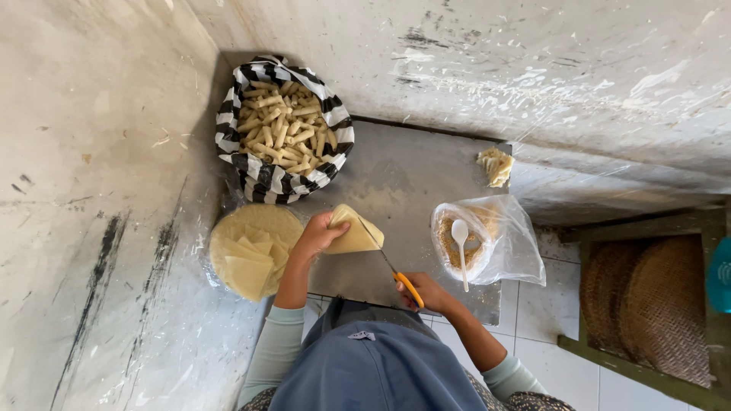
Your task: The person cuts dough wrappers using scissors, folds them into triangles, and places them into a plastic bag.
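A: Head view, item one?
B: Stack of pale wrapper sheets (355, 230), folded to a wedge, lying on the grey metal board (396, 183). Left hand (320, 234) closed over its near-left end, fingers pressing it flat. The wedge's point faces up and away from the person; its long axis runs from the left hand toward the right and slightly nearer.

A: Item two?
B: Knife (390, 265), orange handle, thin blade. Right hand (428, 292) gripping the handle; the blade slants up-left and meets the stack's right edge.

A: Surroundings?
B: Left of the left hand, a round pile of wrappers (255, 247) with cut triangles on top, touching the board's left edge. Beyond that hand, a striped black-and-white bag (283, 129) full of rolled sticks. Right of the right hand, a clear plastic bag (487, 240) holding filling and a white spoon (461, 247). Far corner of the board, a small dough lump (495, 165).

A: Open room?
B: Bare board beyond the stack, between the striped bag and the dough lump; walls close on the left and the far side.
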